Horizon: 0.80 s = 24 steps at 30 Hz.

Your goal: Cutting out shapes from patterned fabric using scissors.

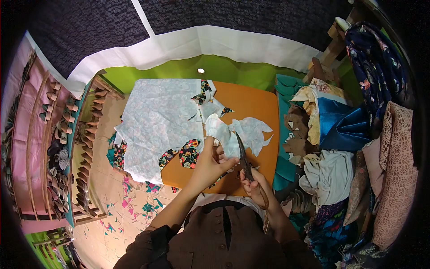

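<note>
My left hand [211,162] is closed on a pale cut piece of fabric [218,129], held up over the orange tabletop [257,101]. In my right hand [256,184] is a pair of dark scissors [244,161], blades pointing away from me, tips beside the held fabric. Whether the blades touch it I cannot make out. A large pale sheet of fabric [161,112] covers the table's left side, its black floral face [189,154] showing along the cut edges. Another pale cut piece [253,130] lies to the right of the blades.
Colourful scraps [150,206] litter the floor at left, near a wooden rack of shoe-shaped forms [85,157]. Folded teal fabric [286,89], a blue satin cloth [340,125] and a white cloth heap [329,175] crowd the right side. A green wall [179,67] stands behind.
</note>
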{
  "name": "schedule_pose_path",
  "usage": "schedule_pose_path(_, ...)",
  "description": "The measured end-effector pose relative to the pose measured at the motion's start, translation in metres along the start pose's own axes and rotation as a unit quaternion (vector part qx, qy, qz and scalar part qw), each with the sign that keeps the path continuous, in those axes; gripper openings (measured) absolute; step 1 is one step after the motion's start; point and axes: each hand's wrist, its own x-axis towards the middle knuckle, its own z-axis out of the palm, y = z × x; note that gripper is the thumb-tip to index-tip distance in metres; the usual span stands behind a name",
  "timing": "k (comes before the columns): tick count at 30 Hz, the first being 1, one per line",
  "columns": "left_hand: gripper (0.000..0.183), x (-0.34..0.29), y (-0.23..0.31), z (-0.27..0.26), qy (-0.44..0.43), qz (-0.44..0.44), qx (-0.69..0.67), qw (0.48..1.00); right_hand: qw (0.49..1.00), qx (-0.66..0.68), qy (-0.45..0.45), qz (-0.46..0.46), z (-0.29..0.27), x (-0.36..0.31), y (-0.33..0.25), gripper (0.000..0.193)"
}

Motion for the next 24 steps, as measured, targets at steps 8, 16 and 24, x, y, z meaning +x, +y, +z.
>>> schedule_pose_path(8,0.037,0.0,-0.009,0.001,0.077,0.062,-0.024,0.995,0.997,-0.076,-0.006,-0.018,0.0,0.001,-0.001,0.073)
schedule_pose_path(16,0.017,-0.001,-0.014,0.006,0.14,0.026,-0.012,0.99,0.984,-0.153,0.004,-0.094,0.0,-0.001,0.002,0.057)
schedule_pose_path(24,0.015,-0.005,-0.016,0.011,0.143,0.036,0.087,0.985,0.998,-0.023,0.025,0.054,0.001,0.001,0.007,0.062)
